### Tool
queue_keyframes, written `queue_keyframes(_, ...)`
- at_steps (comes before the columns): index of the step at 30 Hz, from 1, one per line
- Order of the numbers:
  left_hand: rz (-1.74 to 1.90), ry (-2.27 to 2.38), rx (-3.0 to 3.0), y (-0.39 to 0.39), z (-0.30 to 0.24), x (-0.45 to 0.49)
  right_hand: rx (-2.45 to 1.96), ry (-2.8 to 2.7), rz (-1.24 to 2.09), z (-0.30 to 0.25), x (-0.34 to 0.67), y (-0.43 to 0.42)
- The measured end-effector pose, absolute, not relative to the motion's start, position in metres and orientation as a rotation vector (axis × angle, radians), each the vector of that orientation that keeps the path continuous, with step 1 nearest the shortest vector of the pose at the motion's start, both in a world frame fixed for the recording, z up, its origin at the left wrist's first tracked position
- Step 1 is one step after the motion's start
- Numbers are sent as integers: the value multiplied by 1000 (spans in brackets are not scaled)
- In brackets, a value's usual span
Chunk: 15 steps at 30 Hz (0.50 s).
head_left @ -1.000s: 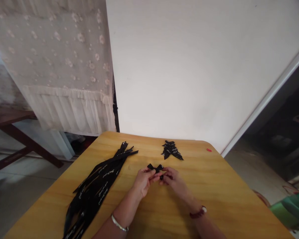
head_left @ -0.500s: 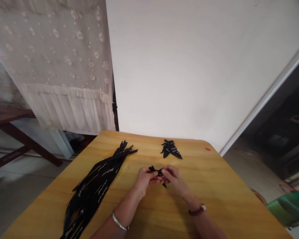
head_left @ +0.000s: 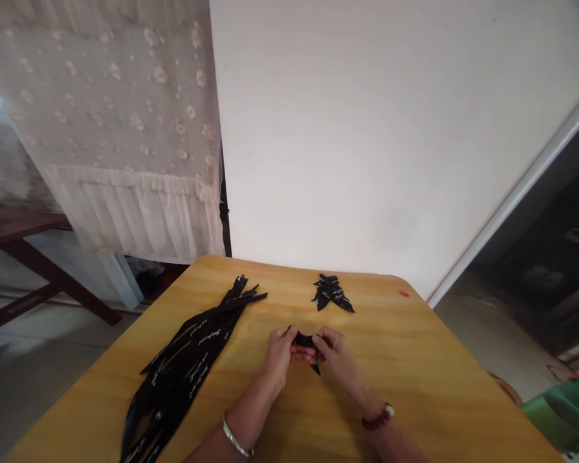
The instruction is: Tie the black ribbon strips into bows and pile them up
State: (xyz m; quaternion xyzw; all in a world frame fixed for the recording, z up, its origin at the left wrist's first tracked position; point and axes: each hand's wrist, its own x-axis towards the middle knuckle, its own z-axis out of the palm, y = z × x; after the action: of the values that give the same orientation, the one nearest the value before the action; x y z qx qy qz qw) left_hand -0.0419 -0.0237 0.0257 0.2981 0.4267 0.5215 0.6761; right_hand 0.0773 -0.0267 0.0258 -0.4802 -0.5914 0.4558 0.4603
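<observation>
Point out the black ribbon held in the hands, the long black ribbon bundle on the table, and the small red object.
Held black ribbon (head_left: pixel 305 340): head view, its exposed middle stretch.
Long black ribbon bundle (head_left: pixel 177 386): head view, the bundle's middle.
Small red object (head_left: pixel 404 294): head view, its centre.

A flowered curtain (head_left: pixel 125 116) hangs — beside a white wall (head_left: pixel 357 128).

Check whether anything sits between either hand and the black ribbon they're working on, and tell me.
Nothing visible does: the left hand and right hand both pinch the black ribbon directly. The long ribbon strips lie to the left, and the small ribbon pile lies beyond the hands.
</observation>
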Motion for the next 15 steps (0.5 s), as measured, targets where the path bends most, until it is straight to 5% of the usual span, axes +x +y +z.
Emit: queue_keyframes(15, 1026, 855, 692, -25, 33, -48, -1167, -1326, 1082, 28, 82, -24)
